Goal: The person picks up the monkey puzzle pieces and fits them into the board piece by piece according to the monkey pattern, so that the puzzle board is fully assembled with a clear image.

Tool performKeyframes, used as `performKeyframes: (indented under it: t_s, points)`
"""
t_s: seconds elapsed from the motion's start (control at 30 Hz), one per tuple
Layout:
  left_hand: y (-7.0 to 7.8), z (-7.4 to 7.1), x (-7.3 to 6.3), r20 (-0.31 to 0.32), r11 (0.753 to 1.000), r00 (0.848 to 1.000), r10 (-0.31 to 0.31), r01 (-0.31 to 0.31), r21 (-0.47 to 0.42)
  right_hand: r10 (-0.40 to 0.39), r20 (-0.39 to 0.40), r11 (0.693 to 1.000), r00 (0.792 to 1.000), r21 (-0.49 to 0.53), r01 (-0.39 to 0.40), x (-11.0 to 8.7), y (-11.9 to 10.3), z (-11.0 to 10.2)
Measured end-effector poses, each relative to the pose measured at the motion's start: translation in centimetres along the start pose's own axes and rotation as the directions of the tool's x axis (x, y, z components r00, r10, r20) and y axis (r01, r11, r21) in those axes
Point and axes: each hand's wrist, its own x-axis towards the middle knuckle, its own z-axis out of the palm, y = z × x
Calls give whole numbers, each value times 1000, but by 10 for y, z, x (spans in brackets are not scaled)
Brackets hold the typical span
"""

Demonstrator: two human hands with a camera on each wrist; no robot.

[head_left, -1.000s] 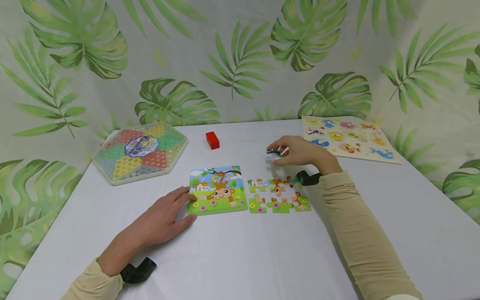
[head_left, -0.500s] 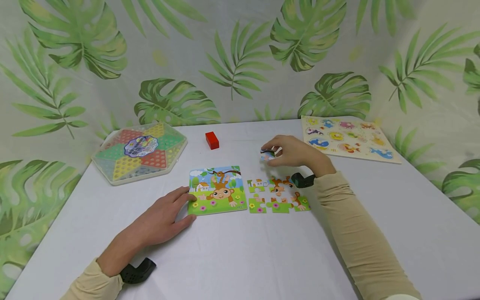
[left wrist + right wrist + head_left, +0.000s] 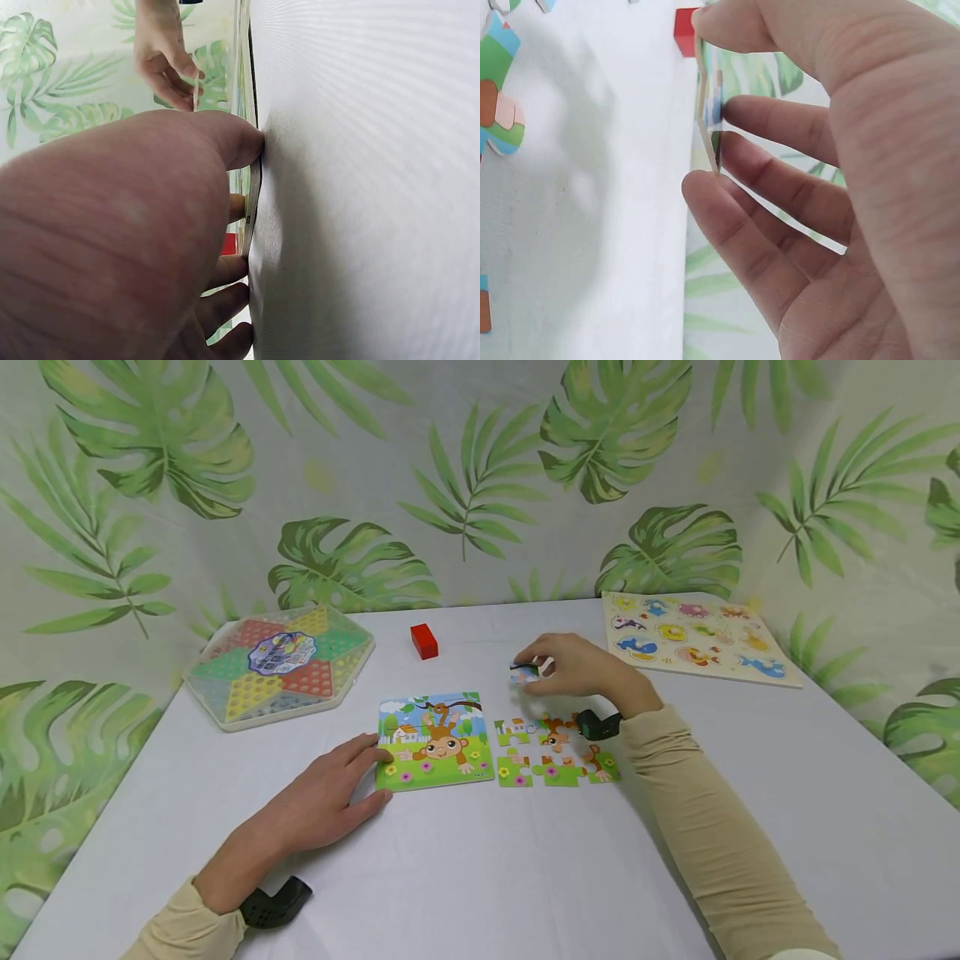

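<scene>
My right hand (image 3: pixel 573 672) pinches a jigsaw piece (image 3: pixel 523 675) between thumb and fingertips, raised beyond the loose pieces. Seen nearly edge-on in the right wrist view, the piece (image 3: pixel 711 105) is thin, with blue and dark green on its face. A square monkey picture board (image 3: pixel 438 756) lies flat in the middle of the table. At its left edge rests my left hand (image 3: pixel 330 793), fingers relaxed, thumb by the near corner; the left wrist view has the thumb (image 3: pixel 244 142) against the board's edge. Several loose monkey jigsaw pieces (image 3: pixel 562 775) lie just right of the board.
A red block (image 3: pixel 424 642) sits behind the picture board. A hexagonal Chinese checkers board (image 3: pixel 247 697) lies at the back left. At the back right is a wooden sea-animal puzzle board (image 3: pixel 720 656). Leaf-patterned cloth (image 3: pixel 495 460) hangs behind the white table (image 3: pixel 480 877).
My right hand has moved left with the jigsaw piece, a little way across the area behind the loose pieces. The left hand has stayed at the picture board.
</scene>
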Motion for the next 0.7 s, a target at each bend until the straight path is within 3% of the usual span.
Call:
performKeyframes:
  t_s: [0.37, 0.7]
  points:
    - [1, 0, 0, -2, 1000, 1000, -1, 1, -2, -57, -9, 998, 998, -21, 57, 6, -6, 9]
    - [1, 0, 1, 0, 1000, 1000, -3, 3, 2, -54, -13, 998, 998, -40, 53, 10, -16, 16]
